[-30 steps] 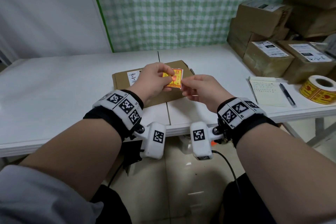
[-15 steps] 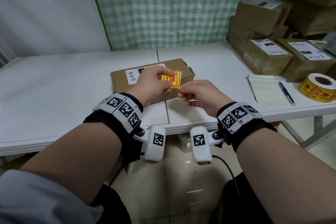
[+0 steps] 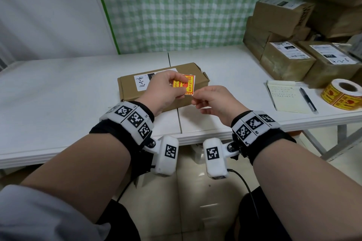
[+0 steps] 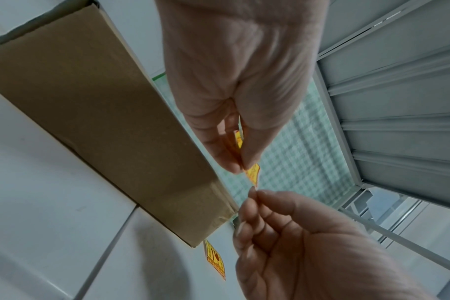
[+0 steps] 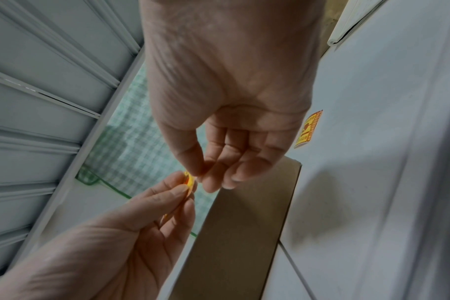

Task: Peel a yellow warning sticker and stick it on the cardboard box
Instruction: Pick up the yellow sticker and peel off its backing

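**Sticker up, corner under attack**

The yellow warning sticker (image 3: 185, 85) hangs above the cardboard box (image 3: 129, 88), pinched between thumb and fingers of the left hand (image 3: 163, 92). Feather-light, floppy, likely to curl or cling to itself, so the edges are the place to hold. The right hand (image 3: 213, 101) pinches at its lower corner, fingertips together; whether it actually grips the backing, cannot tell. Sticker roll (image 3: 344, 94) waits well right.
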`<action>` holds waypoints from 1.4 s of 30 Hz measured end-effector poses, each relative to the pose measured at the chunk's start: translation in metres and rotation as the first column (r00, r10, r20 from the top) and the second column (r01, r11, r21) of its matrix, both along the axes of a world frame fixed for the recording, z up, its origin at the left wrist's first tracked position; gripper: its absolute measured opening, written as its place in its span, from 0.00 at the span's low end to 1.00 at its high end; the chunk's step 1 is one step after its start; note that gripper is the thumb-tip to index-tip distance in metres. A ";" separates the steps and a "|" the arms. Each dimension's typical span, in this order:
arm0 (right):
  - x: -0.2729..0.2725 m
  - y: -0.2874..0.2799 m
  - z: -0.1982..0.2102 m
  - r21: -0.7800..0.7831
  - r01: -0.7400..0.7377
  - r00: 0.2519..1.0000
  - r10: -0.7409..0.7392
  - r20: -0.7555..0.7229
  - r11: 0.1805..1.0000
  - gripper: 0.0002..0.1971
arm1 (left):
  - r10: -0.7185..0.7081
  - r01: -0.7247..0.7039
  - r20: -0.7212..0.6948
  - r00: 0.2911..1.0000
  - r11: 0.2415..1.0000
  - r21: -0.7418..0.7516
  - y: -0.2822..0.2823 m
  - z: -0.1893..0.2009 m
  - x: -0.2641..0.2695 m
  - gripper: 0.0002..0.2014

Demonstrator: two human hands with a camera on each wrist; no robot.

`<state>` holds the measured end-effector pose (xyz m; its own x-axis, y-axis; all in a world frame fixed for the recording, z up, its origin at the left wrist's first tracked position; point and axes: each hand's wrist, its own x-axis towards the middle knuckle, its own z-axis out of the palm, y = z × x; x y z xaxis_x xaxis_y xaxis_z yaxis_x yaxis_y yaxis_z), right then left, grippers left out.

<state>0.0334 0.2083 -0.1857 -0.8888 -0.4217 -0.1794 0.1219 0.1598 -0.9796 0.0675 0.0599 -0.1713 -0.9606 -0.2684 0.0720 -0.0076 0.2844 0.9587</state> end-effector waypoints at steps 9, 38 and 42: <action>0.001 -0.002 -0.002 -0.019 0.022 0.999 -0.023 -0.025 1.000 0.08 | 0.040 -0.039 0.007 0.999 0.995 -0.088 0.001 -0.002 0.000 0.12; -0.001 -0.004 0.007 0.079 -0.063 0.974 0.079 -0.212 0.995 0.14 | -0.086 0.105 0.063 0.994 0.893 -0.438 0.002 0.013 0.003 0.06; 0.000 -0.004 0.010 -0.022 -0.089 0.990 0.086 -0.110 0.996 0.13 | -0.124 0.145 0.111 0.986 0.968 -0.203 0.001 0.012 0.003 0.08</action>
<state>0.0330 0.2042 -0.1759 -0.8620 -0.5019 -0.0713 0.0010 0.1389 -0.9903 0.0704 0.0611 -0.1589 -0.9920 -0.1252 0.0180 -0.0452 0.4838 0.8740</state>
